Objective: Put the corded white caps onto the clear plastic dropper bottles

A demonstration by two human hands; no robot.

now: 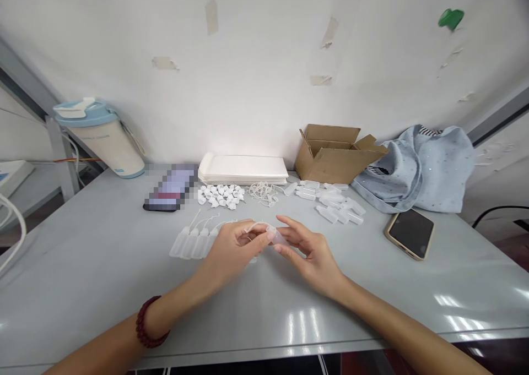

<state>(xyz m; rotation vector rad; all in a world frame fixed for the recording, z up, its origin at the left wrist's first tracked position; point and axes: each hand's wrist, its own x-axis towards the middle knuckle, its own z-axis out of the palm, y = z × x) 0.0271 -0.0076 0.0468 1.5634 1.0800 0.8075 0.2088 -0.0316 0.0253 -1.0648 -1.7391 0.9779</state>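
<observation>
A small translucent plastic bottle [280, 238] with a thin white tube-like strand [258, 224] at its neck is between my two hands over the middle of the table. My left hand [237, 248] is closed, its thumb pressing at the bottle's neck; its other fingertips are partly hidden. Curved around the body of the same bottle is my right hand [312, 256], thumb below and fingers behind. Beside and partly behind my left hand lies a row of similar bottles [192, 244] with strands standing out of their necks.
Behind my hands lie white caps [221, 195], a tangle of strands [263, 192] and loose bottles [330, 199]. White envelopes [243, 168], a cardboard box [334, 163] and a blue cloth bag [433, 168] line the wall. Phones [411, 234] [171, 188] and a tumbler [103, 143] flank them.
</observation>
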